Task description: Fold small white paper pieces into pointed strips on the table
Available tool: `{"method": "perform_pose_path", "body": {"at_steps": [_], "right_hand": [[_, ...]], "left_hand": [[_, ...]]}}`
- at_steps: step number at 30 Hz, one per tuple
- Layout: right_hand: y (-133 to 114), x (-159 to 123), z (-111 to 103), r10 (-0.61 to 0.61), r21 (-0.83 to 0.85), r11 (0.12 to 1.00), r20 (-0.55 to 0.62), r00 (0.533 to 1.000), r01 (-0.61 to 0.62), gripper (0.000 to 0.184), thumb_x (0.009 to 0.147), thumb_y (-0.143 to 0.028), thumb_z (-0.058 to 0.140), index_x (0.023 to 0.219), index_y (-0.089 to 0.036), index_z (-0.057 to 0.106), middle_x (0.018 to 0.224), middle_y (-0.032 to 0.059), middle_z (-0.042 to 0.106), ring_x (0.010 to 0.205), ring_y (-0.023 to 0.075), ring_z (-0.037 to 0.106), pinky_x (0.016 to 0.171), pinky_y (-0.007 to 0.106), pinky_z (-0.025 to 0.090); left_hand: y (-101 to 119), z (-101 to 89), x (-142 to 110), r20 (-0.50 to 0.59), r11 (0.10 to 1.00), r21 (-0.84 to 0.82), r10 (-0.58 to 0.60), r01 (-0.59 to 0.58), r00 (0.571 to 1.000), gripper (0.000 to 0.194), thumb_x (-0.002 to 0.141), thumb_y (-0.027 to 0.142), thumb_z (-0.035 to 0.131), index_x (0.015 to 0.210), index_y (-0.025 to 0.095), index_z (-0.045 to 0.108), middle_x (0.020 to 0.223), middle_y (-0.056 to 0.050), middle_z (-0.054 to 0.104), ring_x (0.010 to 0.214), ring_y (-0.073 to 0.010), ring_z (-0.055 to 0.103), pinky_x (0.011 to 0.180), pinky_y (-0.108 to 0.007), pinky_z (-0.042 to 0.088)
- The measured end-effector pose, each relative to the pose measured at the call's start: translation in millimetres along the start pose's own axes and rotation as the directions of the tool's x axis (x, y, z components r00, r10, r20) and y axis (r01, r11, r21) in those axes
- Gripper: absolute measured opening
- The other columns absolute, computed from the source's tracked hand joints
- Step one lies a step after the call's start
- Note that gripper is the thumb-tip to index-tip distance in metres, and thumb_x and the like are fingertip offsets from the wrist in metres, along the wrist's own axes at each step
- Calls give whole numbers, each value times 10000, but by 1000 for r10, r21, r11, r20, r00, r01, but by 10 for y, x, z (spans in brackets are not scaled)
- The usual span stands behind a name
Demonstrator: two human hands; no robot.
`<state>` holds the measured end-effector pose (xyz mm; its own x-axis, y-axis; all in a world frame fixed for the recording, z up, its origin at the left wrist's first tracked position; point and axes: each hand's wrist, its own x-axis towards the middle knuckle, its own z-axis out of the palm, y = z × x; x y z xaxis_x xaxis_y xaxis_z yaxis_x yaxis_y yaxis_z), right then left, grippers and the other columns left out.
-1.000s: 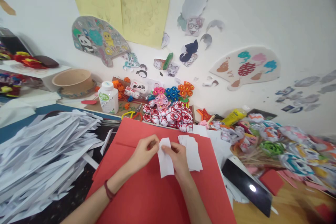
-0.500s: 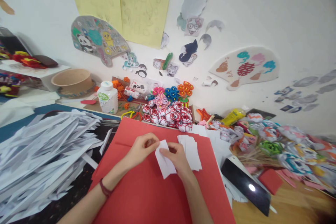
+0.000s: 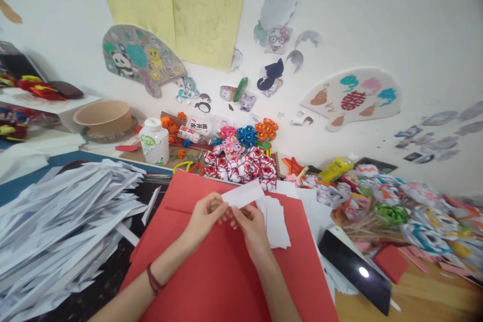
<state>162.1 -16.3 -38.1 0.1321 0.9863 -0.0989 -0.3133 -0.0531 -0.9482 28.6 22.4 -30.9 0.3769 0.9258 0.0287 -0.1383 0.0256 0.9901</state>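
A small white paper strip (image 3: 243, 193) is pinched along its near edge by both hands above a large red sheet (image 3: 226, 271). My left hand (image 3: 209, 214) is closed on the strip's left end, thumb and forefinger together. My right hand (image 3: 251, 224) grips the same edge farther right, with the thumb on the near side. The strip lies slantwise, its right end pointing up and away. Just right of my right hand, a stack of white paper strips (image 3: 274, 224) rests on the red sheet.
A heap of folded white paper (image 3: 71, 226) covers the left side. Behind the red sheet stand a white bottle (image 3: 154, 142) and red-and-white paper flowers (image 3: 241, 166). A black phone (image 3: 354, 266) lies at right, near a pile of colourful paper pieces (image 3: 411, 216).
The paper strip has turned from hanging toward me to lying sideways, pointing away to the right. Both hands have come closer together, and my left hand now grips its edge.
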Motion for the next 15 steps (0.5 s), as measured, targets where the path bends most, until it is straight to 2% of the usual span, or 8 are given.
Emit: {"method": "perform_pose_path", "body": {"at_steps": [5,8,10,12,13,15], "right_hand": [[0,-3,12,-89,-71,994,-106,990,82,226,757,-370,651,749,-144,662,616,7,614,532,110,510,511,227,396],[-24,-1,-16,-128,-155,982,-142,982,106,235,748,-377,652,728,-143,670,586,8,602,522,120,499,509,238,392],[-46,3,-51,-159,-206,971,-168,973,124,234,745,-372,653,704,-142,670,564,6,589,505,118,483,497,240,381],[-67,8,-89,-180,-233,963,-182,967,135,233,746,-367,649,684,-143,667,558,6,582,493,115,471,487,241,371],[-75,12,-106,-184,-241,961,-182,966,138,234,746,-366,647,673,-145,666,558,7,582,490,114,468,486,242,369],[-83,18,-130,-185,-257,957,-171,968,138,236,742,-367,648,651,-149,665,559,8,589,492,117,472,491,245,374]], "left_hand": [[-45,36,-25,56,993,116,-14,7,998,219,819,336,555,812,117,547,632,-2,596,540,-106,538,519,-209,421],[-33,11,-41,83,940,328,66,-90,994,206,836,331,530,880,132,566,725,-22,625,626,-134,569,568,-231,438],[-4,-31,-49,65,827,533,171,-179,983,267,821,318,557,1040,165,532,845,-30,639,692,-150,581,619,-252,451],[25,-86,-54,108,651,709,282,-273,953,421,822,281,558,1216,208,429,1017,-55,620,823,-179,589,709,-289,463],[35,-115,-54,165,541,773,333,-331,928,443,838,250,533,1259,223,396,1073,-66,602,889,-192,581,753,-306,458],[40,-169,-56,332,291,836,407,-465,851,362,877,186,459,1236,228,448,1080,-80,596,946,-202,562,793,-316,437]]}}
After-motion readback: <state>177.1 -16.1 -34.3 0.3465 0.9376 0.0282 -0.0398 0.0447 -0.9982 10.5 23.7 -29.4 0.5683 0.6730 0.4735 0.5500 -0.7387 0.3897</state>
